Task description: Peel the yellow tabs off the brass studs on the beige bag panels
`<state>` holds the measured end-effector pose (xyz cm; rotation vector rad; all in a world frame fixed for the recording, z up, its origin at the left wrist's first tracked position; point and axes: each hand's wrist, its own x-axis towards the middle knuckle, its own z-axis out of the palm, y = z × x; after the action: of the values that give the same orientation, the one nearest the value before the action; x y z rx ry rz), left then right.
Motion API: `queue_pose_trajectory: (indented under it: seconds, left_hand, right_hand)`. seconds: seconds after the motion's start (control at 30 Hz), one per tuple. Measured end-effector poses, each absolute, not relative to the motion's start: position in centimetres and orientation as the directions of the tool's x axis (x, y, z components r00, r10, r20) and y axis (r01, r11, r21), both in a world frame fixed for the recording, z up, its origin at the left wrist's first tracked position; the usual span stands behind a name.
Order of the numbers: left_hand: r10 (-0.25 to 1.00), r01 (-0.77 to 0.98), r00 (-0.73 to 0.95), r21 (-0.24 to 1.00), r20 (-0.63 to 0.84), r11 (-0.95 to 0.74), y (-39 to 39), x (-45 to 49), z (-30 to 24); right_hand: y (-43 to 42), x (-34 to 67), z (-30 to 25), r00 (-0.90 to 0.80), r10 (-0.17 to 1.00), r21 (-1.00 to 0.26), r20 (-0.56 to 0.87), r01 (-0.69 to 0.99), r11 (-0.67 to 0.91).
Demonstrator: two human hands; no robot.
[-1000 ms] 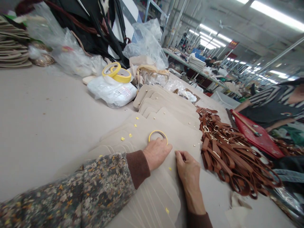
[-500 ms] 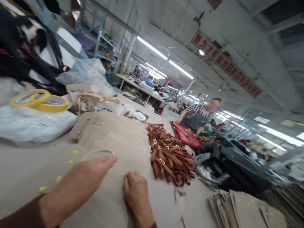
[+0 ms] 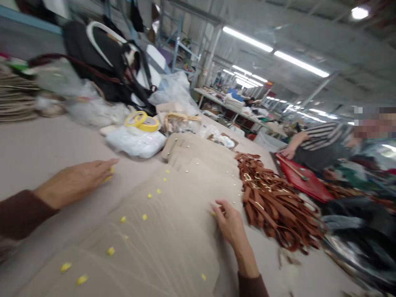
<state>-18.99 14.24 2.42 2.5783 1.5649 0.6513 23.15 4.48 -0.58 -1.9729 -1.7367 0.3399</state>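
My left hand is over the table at left, fingers long and together around a roll of yellow tape, mostly hidden under the fingertips. On the right, my right hand has its fingers bent at the edge of the beige panels; a small yellow tape piece shows at its fingertips. The panels lie overlapped in a fanned row, with yellow tape bits on the nearer ones and small metal studs on the farther ones.
Brown straps with metal rings lie heaped right of the panels. Two yellow tape rolls rest on a plastic-wrapped bundle. A black bag stands behind. At right, a person in a striped top touches a red item.
My left hand has moved left, away from the panels, with the tape roll. My right hand has gone to the panels' right edge, its fingers less curled. The view has swung left.
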Motion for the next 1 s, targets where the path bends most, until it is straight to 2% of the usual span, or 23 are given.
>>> queue_pose_trajectory:
  seconds: [0.1, 0.23, 0.4, 0.47, 0.63, 0.77, 0.87, 0.93, 1.0]
  left_hand:
    - [0.902, 0.901, 0.357, 0.165, 0.241, -0.401, 11.3, -20.4, 2.4]
    - [0.84, 0.808, 0.509, 0.233, 0.187, -0.541, 5.0, -20.6, 2.8]
    - [0.802, 0.742, 0.586, 0.319, 0.12, -0.59, -4.8, -21.0, 1.3]
    - [0.827, 0.762, 0.55, 0.337, 0.115, -0.553, -8.1, -20.8, 0.1]
    - [0.917, 0.849, 0.348, 0.35, 0.195, -0.396, -11.7, -19.9, -3.1]
    - [0.901, 0.856, 0.359, 0.299, 0.244, -0.422, -11.0, -19.8, -4.2]
    - [0.89, 0.854, 0.362, 0.284, 0.278, -0.436, -10.6, -19.9, -4.5]
    - [0.89, 0.854, 0.356, 0.288, 0.284, -0.433, -10.6, -19.8, -4.6]
    - [0.897, 0.854, 0.344, 0.306, 0.276, -0.422, -10.6, -19.6, -4.5]
  right_hand:
    - [6.7, 23.0, -0.3, 0.047, 0.985, -0.496, 0.166, 0.867, 0.042]
    - [9.2, 21.4, -0.3, -0.185, 0.97, -0.396, 0.159, 0.888, 0.234]
    - [10.7, 19.6, -1.4, -0.266, 0.951, -0.183, 0.156, 0.939, 0.292]
    - [10.8, 18.9, -1.7, -0.247, 0.963, -0.158, 0.108, 0.952, 0.262]
    - [10.0, 17.4, -0.9, -0.147, 0.987, -0.199, -0.063, 0.971, 0.132]
    - [9.4, 16.7, -0.3, -0.108, 0.994, -0.294, -0.036, 0.951, 0.093]
    - [9.0, 16.4, -0.1, -0.07, 0.992, -0.388, -0.106, 0.921, 0.023]
    - [8.8, 16.2, 0.2, -0.108, 0.979, -0.418, -0.173, 0.908, 0.027]
    - [8.5, 16.0, 0.7, -0.216, 0.95, -0.471, -0.225, 0.878, 0.088]
